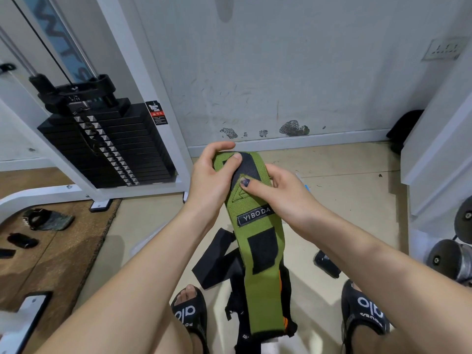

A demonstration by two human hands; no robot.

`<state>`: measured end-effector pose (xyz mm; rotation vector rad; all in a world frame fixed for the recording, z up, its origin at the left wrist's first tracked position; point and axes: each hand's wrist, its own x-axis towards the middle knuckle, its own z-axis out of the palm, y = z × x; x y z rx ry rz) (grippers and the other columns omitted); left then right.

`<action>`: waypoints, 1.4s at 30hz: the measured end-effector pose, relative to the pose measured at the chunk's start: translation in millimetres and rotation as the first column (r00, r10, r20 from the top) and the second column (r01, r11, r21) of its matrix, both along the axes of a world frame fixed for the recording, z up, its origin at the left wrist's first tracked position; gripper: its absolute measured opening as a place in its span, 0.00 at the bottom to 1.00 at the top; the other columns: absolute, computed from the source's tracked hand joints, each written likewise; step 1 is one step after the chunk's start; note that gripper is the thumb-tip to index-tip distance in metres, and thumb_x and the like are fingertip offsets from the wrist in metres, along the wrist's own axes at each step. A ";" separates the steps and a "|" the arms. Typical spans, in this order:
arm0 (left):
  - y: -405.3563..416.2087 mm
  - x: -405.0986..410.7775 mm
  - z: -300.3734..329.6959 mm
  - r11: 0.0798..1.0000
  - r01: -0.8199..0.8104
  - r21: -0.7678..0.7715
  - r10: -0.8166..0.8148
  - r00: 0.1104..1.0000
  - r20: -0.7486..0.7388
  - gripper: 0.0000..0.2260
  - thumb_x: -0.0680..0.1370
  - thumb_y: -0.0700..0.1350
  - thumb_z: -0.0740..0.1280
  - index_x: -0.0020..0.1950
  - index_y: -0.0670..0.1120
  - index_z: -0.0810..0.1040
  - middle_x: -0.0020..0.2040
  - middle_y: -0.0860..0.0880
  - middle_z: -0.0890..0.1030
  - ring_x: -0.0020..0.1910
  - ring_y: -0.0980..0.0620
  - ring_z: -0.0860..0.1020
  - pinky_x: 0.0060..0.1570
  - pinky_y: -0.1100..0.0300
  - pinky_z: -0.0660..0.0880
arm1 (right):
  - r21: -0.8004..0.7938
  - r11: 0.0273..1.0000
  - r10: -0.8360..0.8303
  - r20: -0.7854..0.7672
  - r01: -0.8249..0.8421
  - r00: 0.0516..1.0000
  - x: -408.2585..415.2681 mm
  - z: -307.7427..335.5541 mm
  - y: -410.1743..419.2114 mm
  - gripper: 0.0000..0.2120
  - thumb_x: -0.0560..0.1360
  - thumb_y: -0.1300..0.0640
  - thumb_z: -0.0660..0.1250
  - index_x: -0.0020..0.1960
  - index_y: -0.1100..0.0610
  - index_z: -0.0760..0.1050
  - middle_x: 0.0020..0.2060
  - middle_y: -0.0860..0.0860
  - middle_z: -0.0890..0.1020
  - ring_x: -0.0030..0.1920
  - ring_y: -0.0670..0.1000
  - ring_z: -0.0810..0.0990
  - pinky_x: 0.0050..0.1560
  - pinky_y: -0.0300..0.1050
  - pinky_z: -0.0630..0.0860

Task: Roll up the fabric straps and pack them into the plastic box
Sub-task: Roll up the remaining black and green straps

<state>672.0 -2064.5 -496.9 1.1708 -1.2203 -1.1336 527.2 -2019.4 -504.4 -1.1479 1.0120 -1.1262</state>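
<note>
Both hands grip a green strap at frame centre.

Weight stack [102, 146] at ten o'clock; green strap [260, 251] hangs toward six o'clock over black straps [217, 261]; left hand [212, 185] pinches its top end, right hand [283, 198] thumb presses just below.

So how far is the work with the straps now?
Early stage. Nothing looks packed: no plastic box is in view. In hand: the left hand and right hand grip the top of the green strap, which hangs mostly unrolled. Left: the black straps lie loose on the floor.
</note>
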 end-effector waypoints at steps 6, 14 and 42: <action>4.0 -3.5 1.1 0.998 0.036 0.057 -0.033 0.998 -0.059 0.12 0.79 0.40 0.73 0.61 0.48 0.79 0.55 0.42 0.83 0.46 0.49 0.86 0.45 0.53 0.83 | 0.051 0.997 0.051 0.039 -0.053 0.998 -2.5 2.5 -0.7 0.10 0.80 0.62 0.69 0.61 0.59 0.80 0.48 0.54 0.87 0.48 0.52 0.87 0.46 0.44 0.82; 0.4 -3.1 3.7 0.977 0.034 0.209 -0.005 0.991 -0.136 0.12 0.80 0.44 0.72 0.63 0.47 0.79 0.45 0.49 0.85 0.41 0.53 0.84 0.42 0.58 0.80 | 0.101 0.995 0.024 -0.096 -0.015 0.995 -1.2 -0.3 1.4 0.10 0.77 0.66 0.71 0.59 0.61 0.80 0.51 0.59 0.87 0.46 0.52 0.86 0.51 0.49 0.82; 21.5 -8.2 -0.2 0.852 0.261 0.454 -0.146 0.951 -0.274 0.33 0.72 0.57 0.74 0.74 0.46 0.72 0.65 0.39 0.81 0.62 0.43 0.83 0.61 0.46 0.81 | 0.131 0.991 0.006 -0.093 0.006 0.996 -13.2 7.7 1.5 0.10 0.81 0.58 0.66 0.58 0.61 0.81 0.54 0.59 0.86 0.56 0.55 0.85 0.59 0.51 0.78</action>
